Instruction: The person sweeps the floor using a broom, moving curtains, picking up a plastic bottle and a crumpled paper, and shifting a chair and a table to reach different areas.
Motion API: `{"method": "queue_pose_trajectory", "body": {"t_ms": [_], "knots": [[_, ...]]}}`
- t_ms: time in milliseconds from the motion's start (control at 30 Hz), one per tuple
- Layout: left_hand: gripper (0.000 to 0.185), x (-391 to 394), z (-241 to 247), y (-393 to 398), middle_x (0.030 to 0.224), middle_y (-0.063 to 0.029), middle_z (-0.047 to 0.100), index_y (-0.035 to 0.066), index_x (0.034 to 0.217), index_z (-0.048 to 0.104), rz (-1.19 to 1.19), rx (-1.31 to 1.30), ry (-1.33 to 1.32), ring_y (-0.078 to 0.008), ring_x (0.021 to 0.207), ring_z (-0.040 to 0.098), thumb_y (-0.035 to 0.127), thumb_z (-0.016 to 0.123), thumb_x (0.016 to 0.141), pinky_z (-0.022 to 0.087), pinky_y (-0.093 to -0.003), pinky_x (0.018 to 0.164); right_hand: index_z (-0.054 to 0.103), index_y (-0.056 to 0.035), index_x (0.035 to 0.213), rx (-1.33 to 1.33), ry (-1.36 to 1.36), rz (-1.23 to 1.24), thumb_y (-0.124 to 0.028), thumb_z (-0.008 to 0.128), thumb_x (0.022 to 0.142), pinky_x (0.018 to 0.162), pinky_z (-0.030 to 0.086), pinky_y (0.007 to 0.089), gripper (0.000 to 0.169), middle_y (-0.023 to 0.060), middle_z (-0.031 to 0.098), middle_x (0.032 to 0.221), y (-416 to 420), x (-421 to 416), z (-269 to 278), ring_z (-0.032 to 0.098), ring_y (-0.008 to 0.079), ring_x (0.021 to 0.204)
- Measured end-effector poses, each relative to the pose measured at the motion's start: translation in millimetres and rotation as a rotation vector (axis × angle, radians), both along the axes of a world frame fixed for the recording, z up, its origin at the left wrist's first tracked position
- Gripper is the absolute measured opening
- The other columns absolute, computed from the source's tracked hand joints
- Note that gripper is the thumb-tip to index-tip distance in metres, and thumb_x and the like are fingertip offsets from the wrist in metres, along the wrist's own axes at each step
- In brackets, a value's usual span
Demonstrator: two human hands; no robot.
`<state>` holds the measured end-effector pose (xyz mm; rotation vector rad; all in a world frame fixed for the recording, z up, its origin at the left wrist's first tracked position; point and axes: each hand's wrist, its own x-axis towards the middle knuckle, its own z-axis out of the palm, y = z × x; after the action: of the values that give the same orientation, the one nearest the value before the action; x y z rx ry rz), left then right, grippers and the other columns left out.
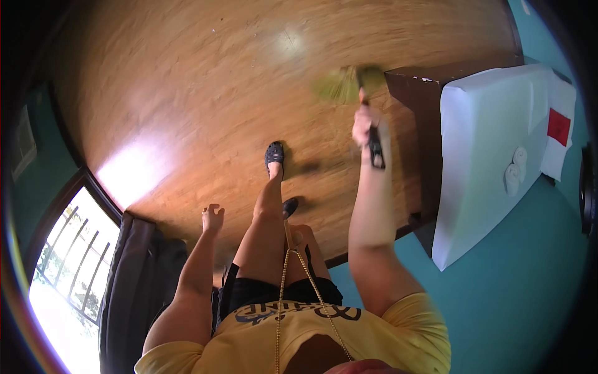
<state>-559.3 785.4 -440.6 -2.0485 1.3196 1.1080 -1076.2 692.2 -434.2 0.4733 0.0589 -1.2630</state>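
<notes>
My right hand (366, 124) grips the black handle of a broom (343, 85), and the handle's end with its hanging hole lies over my wrist. The broom's yellow-green bristles are blurred and spread low over the wooden floor (196, 89), close to the corner of the dark bed base (406, 93). Away to the left, my left hand (213, 219) hangs with its fingers loosely curled and apart. It holds nothing and wears a ring. My feet in dark clogs (274, 154) stand on the floor between the two hands.
A bed with a white sheet (486, 126) fills the right side, with rolled white towels (515, 172) on top. Bright light enters through a barred doorway (70, 262) at lower left, beside a dark curtain (133, 280). Teal walls (504, 299) bound the room.
</notes>
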Motion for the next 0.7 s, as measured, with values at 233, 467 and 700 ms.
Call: {"method": "queue_pose_trajectory", "body": {"t_ms": [233,467,700], "knots": [[0.029,-23.2,-4.7,3.6,0.102,-0.0191,0.051,0.008,0.097,0.057,0.005,-0.024,0.117,-0.0324,0.100,0.047,0.023,0.061,0.072,0.040,-0.0394,0.084,0.037,-0.0155,0.066,0.275,0.372,0.187,-0.010,0.042,0.085,0.032,0.025,0.0186,0.021,-0.0091,0.030,0.049,-7.7,-40.6,88.2,0.029,0.0025,0.035],[0.028,-60.7,2.2,5.9,0.100,-0.0186,0.053,0.008,0.095,0.057,0.115,-0.056,0.186,-0.0321,0.100,0.047,0.024,0.062,0.072,0.040,-0.0390,0.085,0.043,-0.0105,0.076,1.029,0.992,0.688,-0.001,0.049,0.074,0.031,0.029,0.0239,0.012,-0.0035,0.037,0.049,185.6,27.4,246.1,0.035,0.0075,0.034],[0.028,-88.7,-9.5,-8.2,0.095,-0.0161,0.057,0.006,0.094,0.059,0.228,-0.151,0.207,-0.0299,0.091,0.053,0.024,0.062,0.073,0.043,-0.0375,0.080,0.038,-0.0031,0.119,0.952,0.033,0.181,-0.002,0.042,0.080,0.043,0.038,0.0223,0.040,-0.0053,0.034,0.055,139.9,-50.6,92.8,0.038,0.0053,0.045]]}}
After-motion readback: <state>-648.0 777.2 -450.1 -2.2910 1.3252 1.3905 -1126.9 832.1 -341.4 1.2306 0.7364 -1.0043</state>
